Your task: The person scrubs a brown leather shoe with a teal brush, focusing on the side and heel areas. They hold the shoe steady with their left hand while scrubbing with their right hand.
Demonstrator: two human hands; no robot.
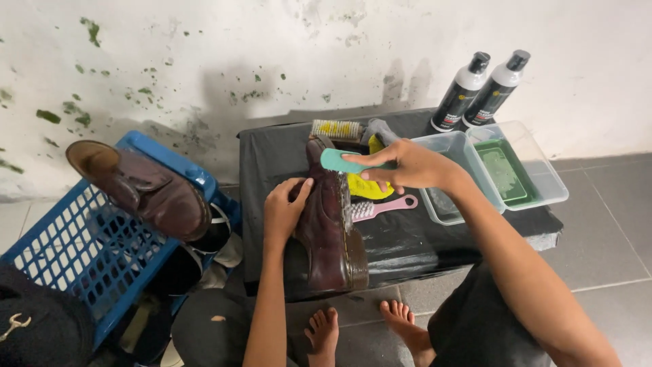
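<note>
Two white squeeze bottles (481, 92) with black caps and dark label bands stand side by side against the stained wall at two o'clock, their print too small to make out. Just below them sit two clear plastic tubs (468, 153), the right one holding a green tray (506, 173).

At the centre of the black-draped table (421, 238), a dark burgundy boot (329, 224) lies on its side, sole to the right. The left hand (284, 207) cups its upper from nine o'clock, fingers curled against the leather and thumb raised along it. The right hand (411, 165) reaches in from four o'clock, forearm stretched across the table, fingers closed around a teal brush handle (343, 162) held over the boot's top end.

A yellow cloth (370, 185) and a pink brush (384, 207) lie just beside the boot at three o'clock. A second brown shoe (146, 187) rests on a blue crate (75, 251) at nine o'clock.
</note>
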